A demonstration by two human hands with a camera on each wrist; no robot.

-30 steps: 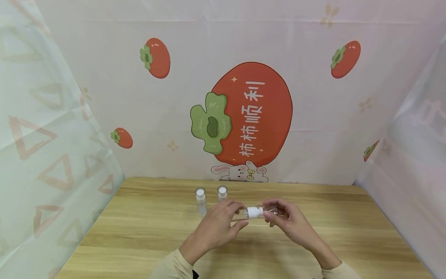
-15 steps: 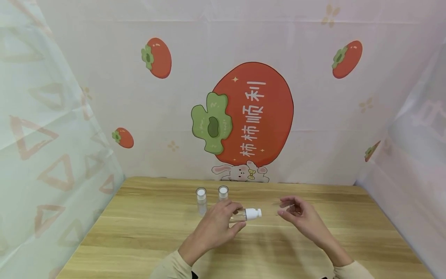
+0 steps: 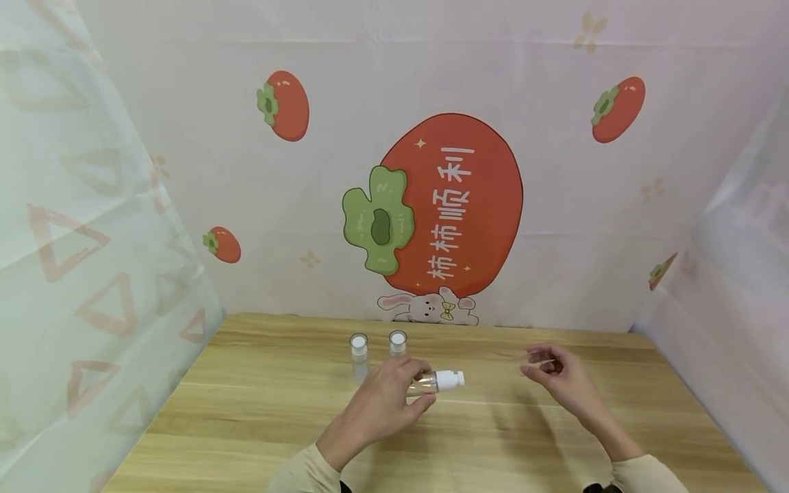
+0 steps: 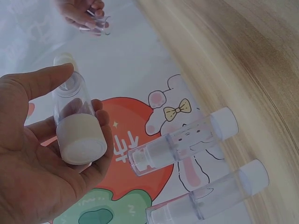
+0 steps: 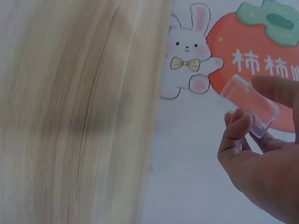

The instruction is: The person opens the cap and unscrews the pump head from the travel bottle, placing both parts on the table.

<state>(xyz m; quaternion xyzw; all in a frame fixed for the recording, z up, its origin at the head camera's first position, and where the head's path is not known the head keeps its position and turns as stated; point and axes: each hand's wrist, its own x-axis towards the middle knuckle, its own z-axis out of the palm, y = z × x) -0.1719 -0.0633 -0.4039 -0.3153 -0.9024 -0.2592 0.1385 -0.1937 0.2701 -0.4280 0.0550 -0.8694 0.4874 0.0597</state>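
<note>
My left hand (image 3: pixel 388 394) grips a clear pump bottle (image 4: pixel 77 105) with a white pump top and white base. It lies on its side in the head view, its pump (image 3: pixel 448 380) pointing right. Over to the right, my right hand (image 3: pixel 564 380) holds a clear plastic cap (image 5: pixel 250 103) between thumb and fingers, apart from the bottle and above the table. Beyond my left hand two more clear bottles stand upright with their caps on: the left bottle (image 3: pixel 359 356) and the right bottle (image 3: pixel 398 342), whose lower part my left hand hides in the head view.
A wooden table (image 3: pixel 246 411) lies under both hands. Behind it hangs a white cloth backdrop (image 3: pixel 542 274) printed with persimmons and a rabbit. Cloth walls close in the left and right sides.
The clear cap has come off the pump bottle. My right hand has moved away to the right with it, while my left hand with the bottle stays nearly in place.
</note>
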